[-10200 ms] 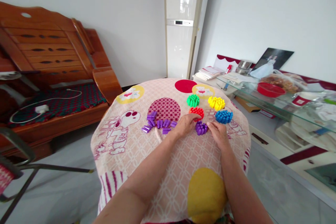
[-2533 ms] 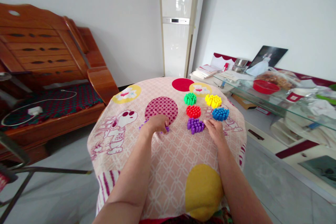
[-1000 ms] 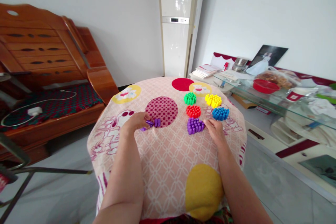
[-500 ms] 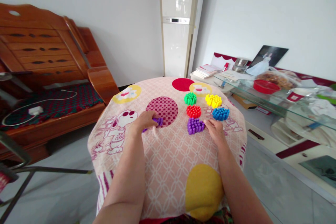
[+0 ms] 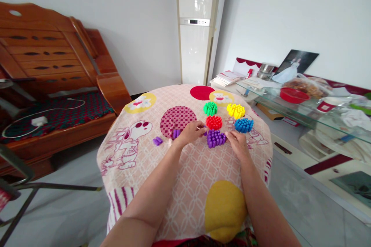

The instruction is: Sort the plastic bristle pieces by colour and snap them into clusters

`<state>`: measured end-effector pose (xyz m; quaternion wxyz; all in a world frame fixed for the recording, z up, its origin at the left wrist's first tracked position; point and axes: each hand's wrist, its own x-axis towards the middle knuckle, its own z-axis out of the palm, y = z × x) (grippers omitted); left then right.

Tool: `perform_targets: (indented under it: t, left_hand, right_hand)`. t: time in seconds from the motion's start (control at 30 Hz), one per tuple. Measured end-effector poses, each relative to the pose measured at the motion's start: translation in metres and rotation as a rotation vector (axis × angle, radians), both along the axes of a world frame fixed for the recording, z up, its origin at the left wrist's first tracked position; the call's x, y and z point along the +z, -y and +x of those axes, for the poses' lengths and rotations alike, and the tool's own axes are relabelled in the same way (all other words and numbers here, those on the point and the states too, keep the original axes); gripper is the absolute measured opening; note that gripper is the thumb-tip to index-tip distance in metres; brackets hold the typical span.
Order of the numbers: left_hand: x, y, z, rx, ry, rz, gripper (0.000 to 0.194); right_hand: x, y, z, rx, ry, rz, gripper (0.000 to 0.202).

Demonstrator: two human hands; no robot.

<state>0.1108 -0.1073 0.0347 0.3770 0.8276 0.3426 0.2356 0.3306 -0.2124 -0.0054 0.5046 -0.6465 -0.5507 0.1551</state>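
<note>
My left hand (image 5: 192, 132) pinches a purple peg (image 5: 205, 131) at the left side of an upright purple peg cluster (image 5: 216, 139). My right hand (image 5: 237, 141) lies low on the table, its fingers stretched toward the cluster's right side and fingertips touching it. Left of my left wrist, a few loose purple pegs (image 5: 157, 141) lie on the cloth, and more purple pegs (image 5: 176, 133) sit partly hidden by that hand. Behind the purple cluster stand bunches of red pegs (image 5: 214, 122), green pegs (image 5: 210, 108), yellow pegs (image 5: 235, 110) and blue pegs (image 5: 244, 125).
A patterned tablecloth (image 5: 185, 173) covers the round table. To the left is a wooden bench (image 5: 43, 65); a tall white air conditioner (image 5: 194, 50) stands behind. At the right, a glass-topped cabinet (image 5: 269, 104) holds a red bowl (image 5: 294, 95) and papers.
My left hand has moved right from the loose purple pegs to the purple cluster, carrying a peg. The loose pegs on the left are now uncovered. My right hand has stayed in place.
</note>
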Motion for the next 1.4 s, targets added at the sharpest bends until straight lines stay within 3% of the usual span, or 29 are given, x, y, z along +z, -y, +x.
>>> perform_targets:
  t: [0.13, 0.4, 0.63, 0.7, 0.83, 0.9, 1.0, 1.1, 1.27, 1.4]
  left_hand:
    - [-0.010, 0.000, 0.009, -0.014, -0.018, 0.014, 0.026]
    - [-0.009, -0.005, 0.001, -0.019, -0.038, 0.040, 0.026]
    - [-0.016, 0.000, 0.007, -0.109, -0.036, 0.007, 0.027]
    - [-0.013, -0.002, 0.004, -0.063, -0.041, 0.012, 0.029]
    - [0.002, -0.010, -0.024, 0.196, -0.202, 0.168, 0.029]
    - [0.011, -0.015, -0.045, 0.263, -0.337, 0.229, 0.033]
    - [0.019, -0.021, -0.072, 0.210, -0.507, 0.228, 0.039]
    - [0.020, -0.023, -0.084, 0.159, -0.592, 0.172, 0.034]
    - [0.020, -0.018, -0.072, 0.198, -0.516, 0.156, 0.020]
    - [0.021, -0.007, -0.050, 0.028, -0.287, 0.019, 0.023]
  right_hand:
    - [-0.002, 0.000, 0.001, -0.002, 0.013, 0.006, 0.042]
    - [-0.005, -0.001, 0.003, 0.015, 0.013, 0.014, 0.041]
    - [-0.002, 0.000, 0.001, -0.008, 0.026, 0.016, 0.042]
    - [-0.001, 0.000, 0.000, -0.011, 0.023, 0.020, 0.042]
    - [-0.002, -0.001, 0.001, -0.009, 0.016, 0.003, 0.042]
    - [-0.003, -0.002, 0.002, -0.010, 0.020, -0.001, 0.042]
    - [-0.003, -0.002, 0.003, -0.010, 0.031, 0.003, 0.042]
    - [-0.004, -0.002, 0.004, -0.010, 0.032, 0.001, 0.042]
    - [-0.004, -0.003, 0.004, -0.007, 0.019, -0.012, 0.041]
    - [0.000, -0.002, 0.001, -0.013, 0.013, -0.001, 0.041]
